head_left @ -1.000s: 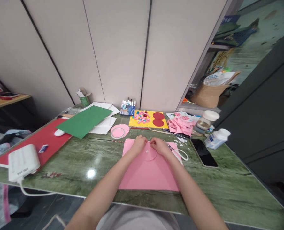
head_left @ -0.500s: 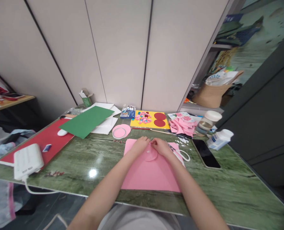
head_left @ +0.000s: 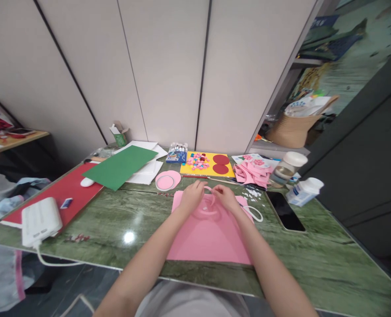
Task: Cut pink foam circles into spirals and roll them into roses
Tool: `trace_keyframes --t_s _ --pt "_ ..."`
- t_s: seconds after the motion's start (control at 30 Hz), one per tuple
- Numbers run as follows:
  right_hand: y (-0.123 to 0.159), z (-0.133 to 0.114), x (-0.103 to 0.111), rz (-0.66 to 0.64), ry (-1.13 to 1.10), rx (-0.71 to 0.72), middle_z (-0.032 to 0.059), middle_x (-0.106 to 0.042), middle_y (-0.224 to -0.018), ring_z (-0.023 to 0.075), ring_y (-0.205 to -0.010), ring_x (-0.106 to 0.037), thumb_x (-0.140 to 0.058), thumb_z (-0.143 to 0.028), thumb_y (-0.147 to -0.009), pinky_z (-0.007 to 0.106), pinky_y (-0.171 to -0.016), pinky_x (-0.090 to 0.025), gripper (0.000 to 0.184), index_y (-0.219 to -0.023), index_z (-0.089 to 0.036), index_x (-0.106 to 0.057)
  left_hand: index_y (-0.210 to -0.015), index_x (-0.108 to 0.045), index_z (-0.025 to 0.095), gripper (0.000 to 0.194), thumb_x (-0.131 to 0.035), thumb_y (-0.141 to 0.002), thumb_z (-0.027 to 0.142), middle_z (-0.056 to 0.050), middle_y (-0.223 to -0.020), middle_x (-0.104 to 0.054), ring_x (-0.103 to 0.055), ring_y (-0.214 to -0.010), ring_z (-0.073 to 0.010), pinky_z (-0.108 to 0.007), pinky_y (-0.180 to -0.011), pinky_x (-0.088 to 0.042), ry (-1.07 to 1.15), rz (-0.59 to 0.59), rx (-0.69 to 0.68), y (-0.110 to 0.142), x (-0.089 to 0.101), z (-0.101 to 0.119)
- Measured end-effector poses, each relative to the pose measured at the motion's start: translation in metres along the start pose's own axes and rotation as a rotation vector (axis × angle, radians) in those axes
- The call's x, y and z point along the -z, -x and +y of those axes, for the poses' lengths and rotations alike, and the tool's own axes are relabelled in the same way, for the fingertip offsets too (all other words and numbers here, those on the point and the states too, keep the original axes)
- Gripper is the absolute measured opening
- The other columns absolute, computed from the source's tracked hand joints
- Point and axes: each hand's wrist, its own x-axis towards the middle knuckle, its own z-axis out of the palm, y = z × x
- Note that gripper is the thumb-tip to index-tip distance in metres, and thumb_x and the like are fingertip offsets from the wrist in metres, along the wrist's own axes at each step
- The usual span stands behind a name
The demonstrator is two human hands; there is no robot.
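Note:
My left hand [head_left: 194, 193] and my right hand [head_left: 224, 196] are closed, fingers pinching a thin, curved pink paper strip [head_left: 208, 188] that arches up between them. Below it, a round pink paper shape [head_left: 206, 215] shows against a larger pink sheet [head_left: 208, 246] of almost the same colour; whether strip and round shape are one piece I cannot make out. Scissors with white handles [head_left: 255, 214] lie at the sheet's right edge, partly covered by my right hand and forearm.
Behind my hands are pink discs [head_left: 168, 179], a yellow sheet [head_left: 185, 169] bearing pompoms and red circles, and pink scraps [head_left: 253, 172]. A phone [head_left: 286, 212], a white bottle [head_left: 305, 192] and a clear jar [head_left: 286, 169] stand right. Left: green sheet [head_left: 121, 167], power bank [head_left: 41, 221].
The pink paper strip has risen off the sheet into an arch between my hands. Both hands have lifted slightly and moved a little apart.

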Motion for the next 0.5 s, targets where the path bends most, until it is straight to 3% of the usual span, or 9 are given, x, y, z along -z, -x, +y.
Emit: trace_keyframes --t_s 0.1,0.2,0.27,0.37,0.5 --pt "0.004 -0.008 0.007 0.03 -0.08 0.036 0.003 -0.064 -0.077 0.0139 -0.068 -0.058 -0.045 -0.033 -0.085 0.027 -0.065 -0.046 0.023 -0.083 -0.015 -0.059 -0.112 -0.052 0.017 0.03 -0.046 -0.083 0.021 -0.009 -0.107 -0.058 -0.059 -0.088 -0.015 -0.029 -0.078 -0.047 0.187 0.043 0.102 -0.003 0.002 0.004" --pt "0.011 -0.017 0.012 0.019 -0.131 0.068 0.0008 -0.065 -0.068 0.014 -0.062 -0.058 -0.048 -0.037 -0.081 0.025 -0.061 -0.042 0.022 -0.077 -0.018 -0.059 -0.107 -0.057 0.011 0.032 -0.051 -0.079 0.027 -0.008 -0.085 -0.066 -0.061 -0.067 -0.0128 -0.024 -0.061 -0.049 0.378 -0.015 0.193 -0.006 0.003 0.004" --pt "0.015 -0.022 0.013 0.016 -0.147 0.074 0.0003 -0.066 -0.067 0.0145 -0.062 -0.059 -0.053 -0.036 -0.077 0.025 -0.061 -0.042 0.018 -0.076 -0.019 -0.059 -0.092 -0.064 0.01 0.026 -0.054 -0.076 0.029 -0.006 -0.071 -0.066 -0.059 -0.056 -0.0117 -0.023 -0.052 -0.047 0.487 -0.073 0.235 -0.007 0.003 0.003" --pt "0.016 -0.024 0.014 0.019 -0.178 0.07 0.0005 -0.066 -0.067 0.0151 -0.063 -0.06 -0.056 -0.033 -0.074 0.025 -0.061 -0.043 0.016 -0.081 -0.019 -0.06 -0.075 -0.067 0.011 0.023 -0.055 -0.073 0.03 -0.006 -0.067 -0.066 -0.058 -0.054 -0.0111 -0.022 -0.051 -0.046 0.611 -0.088 0.296 -0.005 0.003 0.003" --pt "0.012 -0.02 0.017 0.05 -0.236 0.064 0.0014 -0.066 -0.067 0.015 -0.061 -0.06 -0.056 -0.031 -0.072 0.026 -0.059 -0.045 0.018 -0.084 -0.018 -0.059 -0.082 -0.065 0.011 0.028 -0.053 -0.074 0.035 -0.008 -0.075 -0.068 -0.061 -0.06 -0.0115 -0.023 -0.058 -0.048 0.722 -0.012 0.365 -0.004 0.006 0.006"
